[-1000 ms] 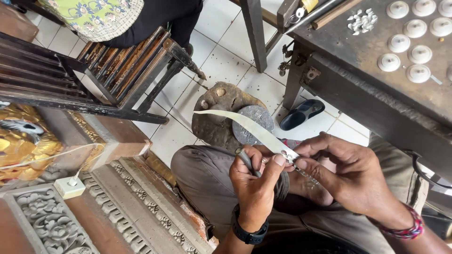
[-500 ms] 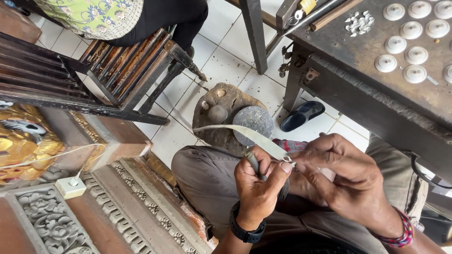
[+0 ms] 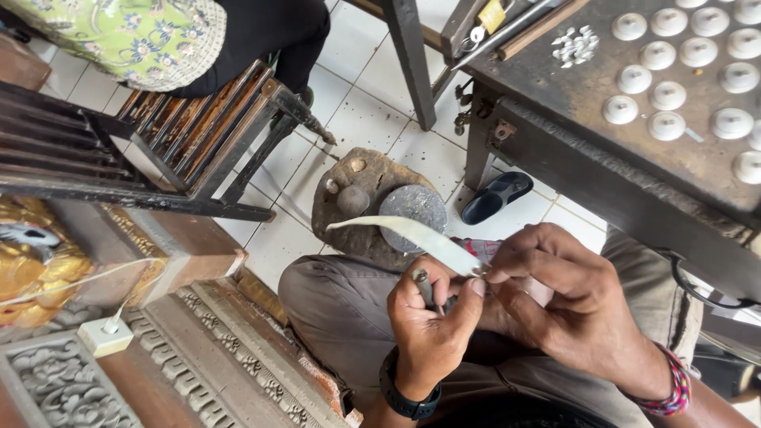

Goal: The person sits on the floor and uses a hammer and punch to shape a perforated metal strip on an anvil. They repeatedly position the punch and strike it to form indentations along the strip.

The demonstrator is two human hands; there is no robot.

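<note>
My left hand [image 3: 432, 317] is closed around a small metal tool [image 3: 422, 284] whose round tip sticks up between thumb and fingers. My right hand [image 3: 559, 305] pinches the near end of a long, pale, curved strip [image 3: 404, 231] that reaches out to the left over my knee. Both hands meet above my lap, fingertips touching at the strip's end. A black watch sits on my left wrist and a coloured woven bracelet [image 3: 674, 388] on my right.
A rough stone block [image 3: 361, 210] with a grey round disc [image 3: 412, 208] lies on the tiled floor. A dark workbench [image 3: 602, 166] at right carries several white round caps. A black sandal [image 3: 495, 196], a wooden slatted bench [image 3: 198, 139] with another person, and carved panels [image 3: 158, 349] surround me.
My hands and the strip have shifted slightly lower and right in view; the grip on tool and strip is unchanged.
</note>
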